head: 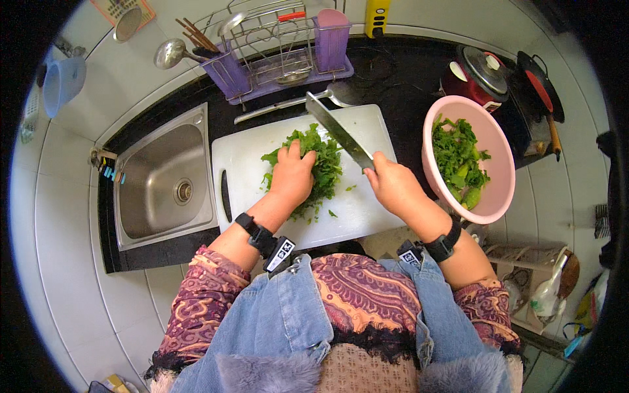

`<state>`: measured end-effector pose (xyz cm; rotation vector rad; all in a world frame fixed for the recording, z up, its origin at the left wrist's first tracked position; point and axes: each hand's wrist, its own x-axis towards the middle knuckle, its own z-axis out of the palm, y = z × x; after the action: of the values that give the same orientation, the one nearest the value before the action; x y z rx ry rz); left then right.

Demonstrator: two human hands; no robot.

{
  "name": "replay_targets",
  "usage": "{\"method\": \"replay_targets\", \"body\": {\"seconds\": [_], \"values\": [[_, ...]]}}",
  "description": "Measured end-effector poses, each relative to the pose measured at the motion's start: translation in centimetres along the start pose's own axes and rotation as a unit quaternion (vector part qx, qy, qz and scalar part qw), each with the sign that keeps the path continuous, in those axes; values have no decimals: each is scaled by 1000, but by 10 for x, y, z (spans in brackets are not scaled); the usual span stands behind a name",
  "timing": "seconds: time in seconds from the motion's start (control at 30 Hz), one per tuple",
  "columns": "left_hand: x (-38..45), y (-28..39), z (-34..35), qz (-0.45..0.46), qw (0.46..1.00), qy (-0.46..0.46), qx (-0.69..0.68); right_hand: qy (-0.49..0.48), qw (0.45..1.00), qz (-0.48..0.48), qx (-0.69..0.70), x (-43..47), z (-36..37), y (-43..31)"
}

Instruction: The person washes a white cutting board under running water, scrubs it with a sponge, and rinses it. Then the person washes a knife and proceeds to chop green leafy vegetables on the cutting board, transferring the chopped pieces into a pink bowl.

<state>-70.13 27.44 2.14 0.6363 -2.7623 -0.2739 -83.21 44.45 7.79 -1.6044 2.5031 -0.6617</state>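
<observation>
My left hand presses down on a heap of leafy greens, its fingers spread over the leaves. The heap lies on a white plastic cutting board, with small cut bits scattered around its near side. In my right hand is a kitchen knife, gripped by its handle, which my fingers mostly cover. Its wide blade slants up and left, just right of the heap. To the right, a pink plastic basin holds more greens.
A stainless steel sink is left of the board. Behind it stand a purple-based dish rack and a metal-handled utensil. A red rice cooker and a frying pan occupy the far right. A yellow power strip is on the wall.
</observation>
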Motion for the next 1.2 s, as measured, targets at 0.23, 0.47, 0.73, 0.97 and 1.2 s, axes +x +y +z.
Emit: {"method": "replay_targets", "body": {"seconds": [0.23,0.47,0.73,0.97,1.2], "values": [[-7,9,-6,34,997,35,55,16,1000,-5,11,17,-17,-1],[-5,1,6,55,994,90,-29,-23,1000,-18,-8,25,-23,-10],[-2,3,9,88,989,121,-10,-53,998,5,-16,19,-27,-11],[5,15,9,50,995,86,14,-175,983,31,-56,20,3,-5],[8,12,10,61,996,65,6,-146,989,18,-29,32,29,3]]}}
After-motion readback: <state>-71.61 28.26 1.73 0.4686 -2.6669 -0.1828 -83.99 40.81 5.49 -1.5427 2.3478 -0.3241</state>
